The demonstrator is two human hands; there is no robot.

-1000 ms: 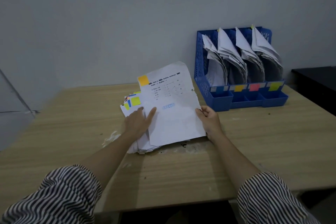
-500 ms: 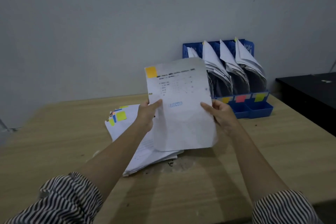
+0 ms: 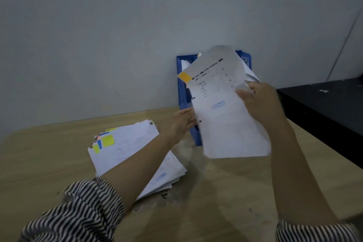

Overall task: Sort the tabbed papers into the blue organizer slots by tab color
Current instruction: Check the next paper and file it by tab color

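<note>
My right hand (image 3: pixel 261 102) grips the right edge of a white sheet (image 3: pixel 225 116) with an orange tab (image 3: pixel 184 77) at its top left corner. The sheet hangs tilted in the air in front of the blue organizer (image 3: pixel 183 92), hiding most of its slots. My left hand (image 3: pixel 179 124) reaches to the sheet's left edge with fingers extended; whether it touches the paper is unclear. A stack of tabbed papers (image 3: pixel 133 151) lies on the wooden table (image 3: pixel 39 163) at the left, showing yellow and blue tabs (image 3: pixel 107 140).
A black surface (image 3: pixel 324 108) stands at the right, next to the table. The grey wall rises right behind the organizer. Both striped sleeves fill the lower corners.
The sheet has moved right and up, towards the organizer, and has tilted. My left hand no longer pinches its left edge and now lies lower beside it. The view has swung right.
</note>
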